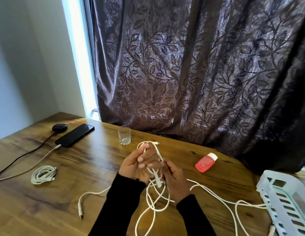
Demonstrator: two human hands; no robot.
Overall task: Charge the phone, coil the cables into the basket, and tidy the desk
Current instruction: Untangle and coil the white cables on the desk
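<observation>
Two hands [139, 166] gripping one tangled white cable [158, 198], one coiled cable [43, 174], one phone [75, 135]

No text, brand, number or sign could be read anywhere. The red bottle [206, 162], which lay on the desk to the right of the drinking glass [124, 135], carried a paler patch on its side that may have been a label, but it was too blurred to make out. The phone [74, 135], left of the glass, showed only a dark screen.
</observation>
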